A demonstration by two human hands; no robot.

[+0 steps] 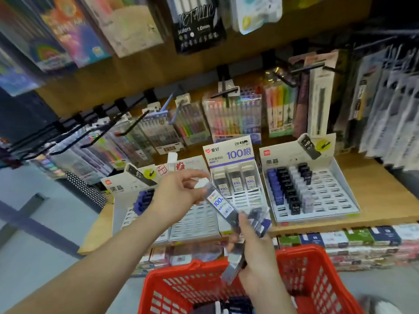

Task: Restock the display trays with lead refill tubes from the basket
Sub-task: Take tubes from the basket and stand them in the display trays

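Both hands hang over the red basket (317,279), seen from my head camera. Left hand (179,196) pinches the white cap of a lead refill tube (218,201), dark-bodied with a blue "100" label, tilted. Its lower end reaches the right hand (256,252), which grips a blurred bundle of tubes (260,220) I cannot count. Basket contents are cut off at the frame's bottom. Behind, the "100" display tray (235,152) holds three matching tubes upright.

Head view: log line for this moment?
left hand pinches white-capped dark refill tube | right hand grips tube bundle | above red plastic basket
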